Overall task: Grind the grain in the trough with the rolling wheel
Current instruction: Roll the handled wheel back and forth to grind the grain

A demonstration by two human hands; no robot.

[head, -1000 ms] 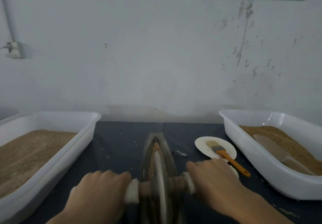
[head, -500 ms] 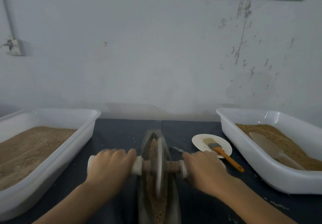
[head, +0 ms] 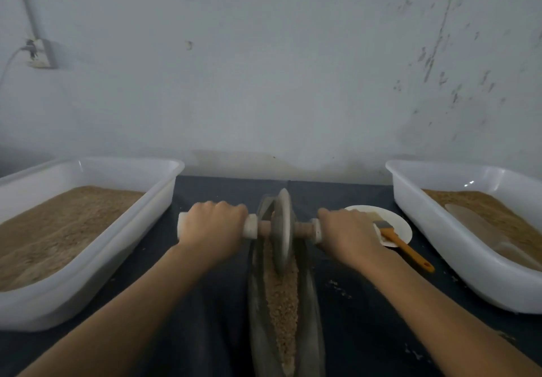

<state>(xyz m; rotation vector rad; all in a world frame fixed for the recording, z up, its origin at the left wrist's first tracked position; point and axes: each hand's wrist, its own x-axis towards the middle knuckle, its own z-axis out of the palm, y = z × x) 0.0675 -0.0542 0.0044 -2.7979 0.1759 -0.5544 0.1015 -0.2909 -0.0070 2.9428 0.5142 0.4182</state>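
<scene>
We note a grey rolling wheel (head: 283, 230) on a brown axle (head: 302, 228) with white end grips (head: 250, 227). The trough (head: 258, 332) is dark grey; its grain (head: 283, 303) is tan and speckled. Both tubs, left (head: 102, 259) and right (head: 440, 244), are white and hold tan meal. The counter (head: 205, 318) is dark blue-grey. We record an orange-handled brush (head: 406, 249) on a white plate (head: 396, 224). The wall (head: 264, 83) is pale grey-blue with flecks.

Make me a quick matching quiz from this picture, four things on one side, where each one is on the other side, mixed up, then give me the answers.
Things:
1. rolling wheel
2. brush
3. scoop
4. left hand

Places:
A. lying in the right tub of grain
B. gripping the wheel's left handle
C. standing in the trough, near its far end
D. resting across the small white plate

Pairs: 1-C, 2-D, 3-A, 4-B
</scene>
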